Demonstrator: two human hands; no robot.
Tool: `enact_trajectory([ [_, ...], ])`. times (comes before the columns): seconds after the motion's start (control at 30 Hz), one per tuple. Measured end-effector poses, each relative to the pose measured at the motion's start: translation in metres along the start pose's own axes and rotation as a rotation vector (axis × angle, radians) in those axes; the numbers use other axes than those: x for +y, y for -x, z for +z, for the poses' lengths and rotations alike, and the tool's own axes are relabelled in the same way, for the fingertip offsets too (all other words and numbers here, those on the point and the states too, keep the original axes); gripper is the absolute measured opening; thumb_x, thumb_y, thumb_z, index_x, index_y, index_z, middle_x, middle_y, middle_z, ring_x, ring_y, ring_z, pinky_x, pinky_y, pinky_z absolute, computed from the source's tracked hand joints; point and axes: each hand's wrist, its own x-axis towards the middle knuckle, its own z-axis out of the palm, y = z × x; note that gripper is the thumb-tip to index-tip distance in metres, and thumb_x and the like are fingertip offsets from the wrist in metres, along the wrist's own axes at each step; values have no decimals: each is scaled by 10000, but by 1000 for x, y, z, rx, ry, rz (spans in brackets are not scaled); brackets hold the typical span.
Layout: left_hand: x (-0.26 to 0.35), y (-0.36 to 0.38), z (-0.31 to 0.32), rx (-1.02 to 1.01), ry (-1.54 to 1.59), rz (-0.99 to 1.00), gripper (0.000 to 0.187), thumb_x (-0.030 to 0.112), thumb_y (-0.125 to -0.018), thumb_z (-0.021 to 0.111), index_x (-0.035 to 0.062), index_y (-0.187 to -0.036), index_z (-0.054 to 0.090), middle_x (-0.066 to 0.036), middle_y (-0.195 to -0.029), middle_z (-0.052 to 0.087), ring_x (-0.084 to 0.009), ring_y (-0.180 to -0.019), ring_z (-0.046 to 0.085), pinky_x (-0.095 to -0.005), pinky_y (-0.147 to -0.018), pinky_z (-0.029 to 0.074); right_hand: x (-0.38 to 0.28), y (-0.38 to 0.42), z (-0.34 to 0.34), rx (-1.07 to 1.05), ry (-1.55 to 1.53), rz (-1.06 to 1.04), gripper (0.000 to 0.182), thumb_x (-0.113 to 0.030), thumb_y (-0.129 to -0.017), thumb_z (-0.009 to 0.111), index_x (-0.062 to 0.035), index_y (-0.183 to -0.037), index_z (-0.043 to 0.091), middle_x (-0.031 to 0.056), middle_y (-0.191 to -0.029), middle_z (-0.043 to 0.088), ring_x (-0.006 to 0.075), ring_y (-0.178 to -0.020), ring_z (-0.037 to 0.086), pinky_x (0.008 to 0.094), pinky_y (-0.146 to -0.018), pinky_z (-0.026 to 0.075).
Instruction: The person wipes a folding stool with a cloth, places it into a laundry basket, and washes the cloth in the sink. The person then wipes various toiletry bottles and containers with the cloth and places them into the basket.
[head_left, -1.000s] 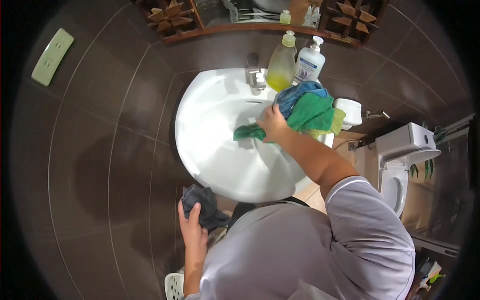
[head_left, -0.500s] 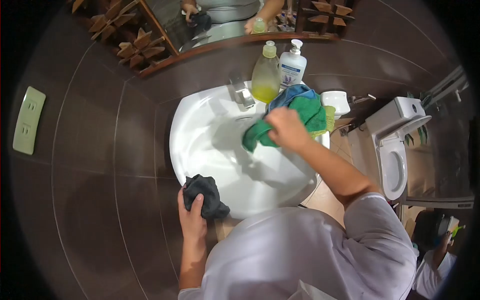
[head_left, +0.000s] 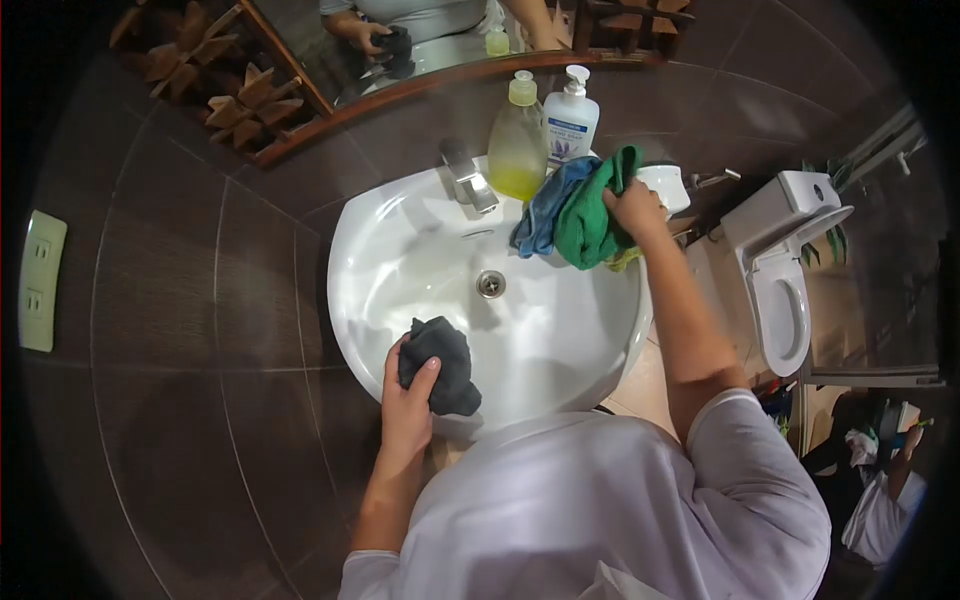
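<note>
A bunched dark grey cloth point(head_left: 441, 368) is gripped in my left hand point(head_left: 408, 395), above the near left rim of the white sink point(head_left: 400, 270). At the sink's back right, my right hand point(head_left: 636, 208) has its fingers closed on a green cloth point(head_left: 590, 222). A blue cloth point(head_left: 546, 212) lies against the green one's left side, on the rim. Part of a yellow-green cloth point(head_left: 625, 259) shows beneath my right hand.
Behind the sink stand a bottle of yellow liquid point(head_left: 518, 145), a hand soap pump bottle point(head_left: 570, 120) and a metal faucet point(head_left: 468, 178). A mirror point(head_left: 450, 45) hangs above. To the right is a toilet point(head_left: 780, 300).
My right hand has moved right and back, taking the green cloth's end away from over the basin. The drain is now uncovered. My left hand with the grey cloth is slightly higher and further right.
</note>
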Motion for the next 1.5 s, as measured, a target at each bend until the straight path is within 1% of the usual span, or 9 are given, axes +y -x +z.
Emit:
enact_trajectory([
  [0.07, 2, -3, 3, -24, -25, 0, 459, 31, -797, 547, -15, -1208, 346, -105, -1077, 499, -154, -961, 502, -276, -826, 429, 18, -25, 0, -257, 75, 85, 540, -457, -696, 596, -69, -1066, 528, 132, -1074, 556, 311, -1034, 500, 444, -855, 374],
  [0.2, 2, -9, 2, -16, -95, -4, 445, 43, -801, 548, -16, -1197, 355, -103, -1064, 506, -155, -950, 507, -274, -818, 432, -24, 14, -39, 237, 311, -125, 416, -317, -671, 673, -108, -1010, 558, 85, -1000, 580, 267, -930, 531, 426, -780, 400],
  [0.33, -3, -35, 3, -13, 3, -62, 439, 68, -801, 560, -12, -1189, 371, -96, -1038, 522, -150, -923, 521, -264, -800, 438, -52, 39, 7, -29, -187, -996, 284, -118, -656, 668, -69, -921, 579, 93, -936, 587, 269, -850, 549, 355, -737, 440],
  [0.47, -15, -80, 14, -33, -196, -47, 427, 146, -787, 610, -4, -1144, 429, -83, -1007, 537, -140, -878, 530, -242, -737, 444, -123, 53, 1, -1, -512, -849, 360, -212, -722, 646, -35, -1014, 536, 127, -946, 577, 285, -824, 564, 360, -733, 450],
  [0.57, -41, -129, 27, -145, -395, 35, 321, 150, -786, 594, 1, -1055, 504, -83, -910, 568, -138, -805, 538, -254, -704, 445, -158, 36, 11, 120, -328, -824, 424, -287, -758, 584, -11, -1062, 481, 148, -931, 573, 293, -829, 572, 373, -709, 459],
  [0.8, -87, -186, 63, -218, -750, 253, 394, 179, -755, 583, 72, -1124, 493, -163, -1046, 548, -303, -955, 526, -317, -824, 409, -176, 16, 20, -175, 248, -864, 300, -196, -786, 475, 41, -969, 491, 190, -837, 598, 335, -774, 591, 390, -655, 482],
  [1.03, -63, -187, 83, -182, -554, 106, 461, 156, -781, 571, 75, -1204, 407, -162, -1073, 531, -244, -1007, 507, -297, -852, 397, -175, 9, 13, -267, 214, -897, 294, -165, -766, 479, 32, -984, 489, 206, -823, 596, 343, -773, 589, 416, -672, 474],
  [1.23, -29, -177, 91, -359, 130, 10, 380, 184, -834, 559, 15, -1144, 418, -76, -1057, 541, -142, -956, 511, -264, -811, 411, -174, 16, 25, -174, 74, -808, 302, -158, -763, 474, 33, -996, 495, 229, -807, 589, 367, -783, 581, 427, -695, 465],
  [1.5, -27, -183, 89, -269, 62, 9, 387, 298, -873, 487, -6, -1110, 451, -75, -995, 553, -145, -885, 522, -274, -779, 413, -187, 24, 28, -184, 162, -672, 324, -159, -772, 494, 8, -1049, 501, 206, -811, 592, 346, -775, 574, 427, -689, 449],
])
